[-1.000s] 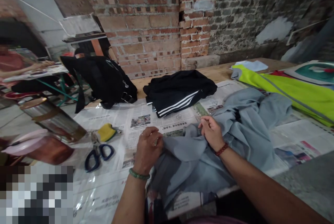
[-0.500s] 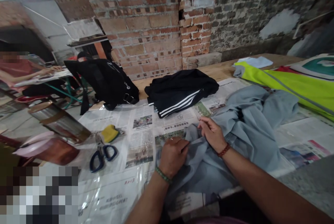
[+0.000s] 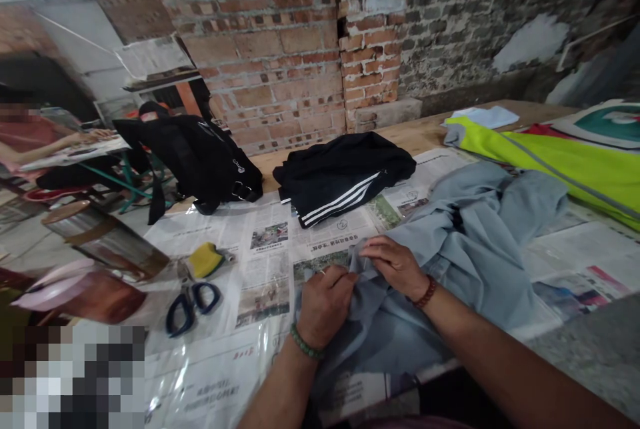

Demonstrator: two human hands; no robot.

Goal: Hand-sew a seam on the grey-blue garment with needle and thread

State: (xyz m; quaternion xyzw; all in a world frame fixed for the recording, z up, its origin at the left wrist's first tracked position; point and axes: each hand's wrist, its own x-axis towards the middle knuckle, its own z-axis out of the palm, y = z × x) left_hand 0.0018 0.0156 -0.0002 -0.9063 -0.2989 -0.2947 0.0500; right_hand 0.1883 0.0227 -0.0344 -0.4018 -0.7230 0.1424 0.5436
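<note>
Lying at the far left beyond the tabletop (image 3: 435,132), another person's arm rests on a separate table. On the newspaper (image 3: 265,242) covering the tabletop, blue-handled scissors (image 3: 191,301) and a yellow sponge (image 3: 204,259) sit left of the hands, untouched. The left hand (image 3: 325,302) is curled, its fingertips pinching an edge of the grey garment (image 3: 465,249); the right hand (image 3: 395,263), just beside it and almost touching, pinches the same edge from the other side. The garment is rumpled and heaped toward the right, so I judge the work on it barely begun: only one edge is gathered near the person, the rest unsorted. Farther back lie a black bag (image 3: 200,155) and a black striped garment (image 3: 343,175); a yellow-green cloth (image 3: 560,165) crowds the right. Open newspaper lies left of the hands; the near tabletop edge runs close below them.
</note>
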